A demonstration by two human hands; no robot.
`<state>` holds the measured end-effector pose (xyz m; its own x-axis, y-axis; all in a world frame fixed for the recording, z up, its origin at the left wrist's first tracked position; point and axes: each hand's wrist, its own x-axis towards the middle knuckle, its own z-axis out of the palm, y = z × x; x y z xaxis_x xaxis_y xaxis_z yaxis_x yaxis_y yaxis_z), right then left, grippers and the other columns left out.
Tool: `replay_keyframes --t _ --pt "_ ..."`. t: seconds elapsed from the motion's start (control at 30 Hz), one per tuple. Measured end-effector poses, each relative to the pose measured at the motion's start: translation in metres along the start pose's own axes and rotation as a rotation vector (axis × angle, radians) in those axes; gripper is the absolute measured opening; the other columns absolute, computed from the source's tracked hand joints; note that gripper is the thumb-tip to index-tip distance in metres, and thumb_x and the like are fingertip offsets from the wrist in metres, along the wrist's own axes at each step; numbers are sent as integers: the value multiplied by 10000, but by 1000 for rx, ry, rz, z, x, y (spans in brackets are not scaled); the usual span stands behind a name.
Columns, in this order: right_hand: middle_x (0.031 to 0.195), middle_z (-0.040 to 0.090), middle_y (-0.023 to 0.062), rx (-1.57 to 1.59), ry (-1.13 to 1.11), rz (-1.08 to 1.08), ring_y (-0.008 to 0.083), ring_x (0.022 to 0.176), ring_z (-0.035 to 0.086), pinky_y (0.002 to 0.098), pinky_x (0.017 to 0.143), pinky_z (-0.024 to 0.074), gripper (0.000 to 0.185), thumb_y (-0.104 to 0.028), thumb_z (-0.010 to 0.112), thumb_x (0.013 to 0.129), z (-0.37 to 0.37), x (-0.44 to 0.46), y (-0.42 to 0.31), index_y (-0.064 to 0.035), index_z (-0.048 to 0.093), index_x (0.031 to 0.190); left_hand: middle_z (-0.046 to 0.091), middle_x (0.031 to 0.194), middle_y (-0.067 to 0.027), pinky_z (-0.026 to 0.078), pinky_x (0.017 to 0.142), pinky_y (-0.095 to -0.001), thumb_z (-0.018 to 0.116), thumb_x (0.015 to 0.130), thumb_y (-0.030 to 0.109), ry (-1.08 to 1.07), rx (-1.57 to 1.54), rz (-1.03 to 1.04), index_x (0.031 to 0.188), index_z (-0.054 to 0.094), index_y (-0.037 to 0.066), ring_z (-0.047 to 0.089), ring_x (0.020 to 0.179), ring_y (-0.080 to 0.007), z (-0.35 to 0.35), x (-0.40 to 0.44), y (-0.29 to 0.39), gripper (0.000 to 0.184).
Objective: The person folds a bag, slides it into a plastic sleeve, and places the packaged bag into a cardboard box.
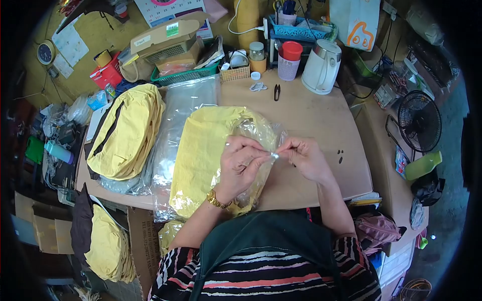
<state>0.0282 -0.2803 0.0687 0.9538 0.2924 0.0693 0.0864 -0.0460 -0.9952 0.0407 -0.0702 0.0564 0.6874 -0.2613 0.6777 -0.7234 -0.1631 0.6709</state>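
Note:
My left hand (243,163), with a gold watch (219,199) on the wrist, is closed in a pinch over the right side of a wrapped yellow bag. My right hand (305,156) pinches from the other side, its fingertips almost touching the left ones. Between them shows a small shiny bit of clear plastic (274,155); whether it belongs to the wrapping is hard to tell. Under the hands lies the yellow fabric bag (201,150) inside a clear plastic bag (265,131), whose crinkled end is on the right.
Flat clear plastic bags (188,93) lie left of the wrapped one, beside a stack of yellow bags (128,130). Thread snips (277,92) and a white kettle (322,66) are at the back. A fan (419,121) stands right; more yellow bags (106,246) are lower left.

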Motion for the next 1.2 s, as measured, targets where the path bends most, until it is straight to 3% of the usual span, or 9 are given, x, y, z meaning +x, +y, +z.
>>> replay_keyframes --t 0.17,0.33,0.4,0.6,0.73,0.83,0.93,1.0,1.2 --pt "781 610 -4 -188 227 -148 63 714 537 216 661 435 80 25 583 905 2 3 -7 12 660 917 621 926 -99 481 763 -347 773 748 63 132 130 -32 910 652 47 586 914 -260 -7 1 10 203" --pt "860 605 4 150 325 -361 79 760 542 238 696 452 83 -36 581 941 -1 26 14 -2 628 1000 624 981 -149 494 767 -359 664 850 108 -492 324 -290 1170 518 11 621 916 -266 3 59 0 365" --pt "1071 616 56 141 682 -416 125 934 579 268 790 487 233 -112 560 977 -8 46 59 -5 567 1184 647 1042 -117 514 805 -373 680 877 196 -162 -27 -70 1228 516 3 636 931 -216 3 119 -19 433" --pt "1381 498 121 1334 -6 230 246 1202 545 402 1056 412 718 -588 471 947 35 22 78 -63 383 1429 636 1052 -86 525 760 -306 578 950 215 155 -731 71 1229 552 34 623 883 -169 -78 225 71 334" --pt "1409 482 157 1218 6 -9 280 1245 519 433 1037 440 966 -745 459 829 0 5 45 -17 340 1452 644 973 -65 512 675 -281 545 963 245 380 -768 70 1198 567 43 613 781 -139 -129 182 71 311" --pt "1412 469 148 468 409 -144 272 1245 518 407 1032 443 758 -489 622 894 -62 -25 19 -51 356 1453 650 914 -48 502 611 -263 519 974 268 622 -641 -333 1176 578 49 605 704 -116 -141 100 16 303" --pt "1403 473 144 155 231 -135 251 1200 549 381 1005 460 643 -249 674 873 -160 -64 51 -62 395 1422 611 976 -53 520 695 -295 535 927 148 422 -463 -868 1194 525 65 598 787 -131 -136 -20 -92 280" --pt "1341 535 107 -598 431 301 216 1203 552 334 974 468 545 -111 689 833 -198 -79 69 -49 490 1337 605 996 -71 529 728 -326 513 837 -3 254 -591 -1080 1246 480 50 609 803 -168 -112 -76 -106 414" --pt "1238 594 159 -797 317 127 281 1167 576 419 978 448 459 -358 647 886 -136 41 38 -85 575 1248 602 981 -3 481 732 -324 520 972 423 121 -360 -1049 1157 593 61 543 859 -129 -105 -33 -110 413"
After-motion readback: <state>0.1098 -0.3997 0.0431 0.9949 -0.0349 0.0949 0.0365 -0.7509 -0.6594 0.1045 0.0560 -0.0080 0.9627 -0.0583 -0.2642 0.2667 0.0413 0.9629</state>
